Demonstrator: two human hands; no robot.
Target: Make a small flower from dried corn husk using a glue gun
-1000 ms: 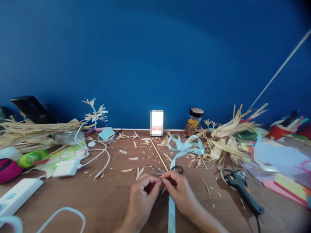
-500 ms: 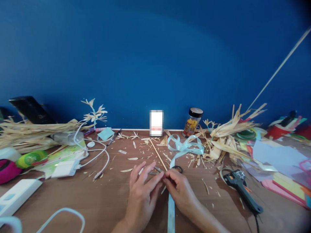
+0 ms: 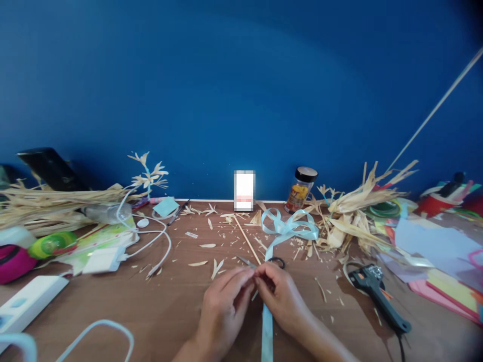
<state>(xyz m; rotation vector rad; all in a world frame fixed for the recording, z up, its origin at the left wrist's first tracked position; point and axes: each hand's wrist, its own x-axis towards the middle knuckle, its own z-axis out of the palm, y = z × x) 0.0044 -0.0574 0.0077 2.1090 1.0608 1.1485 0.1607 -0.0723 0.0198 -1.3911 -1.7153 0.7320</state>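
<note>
My left hand [image 3: 224,301] and my right hand [image 3: 281,296] meet fingertip to fingertip above the table. Both are closed in a pinch; whatever lies between the fingers is hidden or too small to name. A thin wooden stick [image 3: 247,240] reaches toward the fingertips from the back; I cannot tell whether it touches them. Scissors [image 3: 279,262] lie partly covered just beyond my right hand. A light blue ribbon [image 3: 267,332] passes beneath that hand, ending in loops [image 3: 290,226] farther back. Pale dry husk petals [image 3: 217,269] rest beyond my left hand.
A glue gun [image 3: 377,296] lies at the right, with coloured paper [image 3: 433,246] behind it. Husk bundles [image 3: 347,221] and a lidded jar [image 3: 301,191] stand along the back. On the left are white cables [image 3: 166,236] and a power strip [image 3: 30,306].
The fingers of my left hand have folded down from a spread position, uncovering the husk petals behind them. My right hand keeps its pinch in nearly the same place.
</note>
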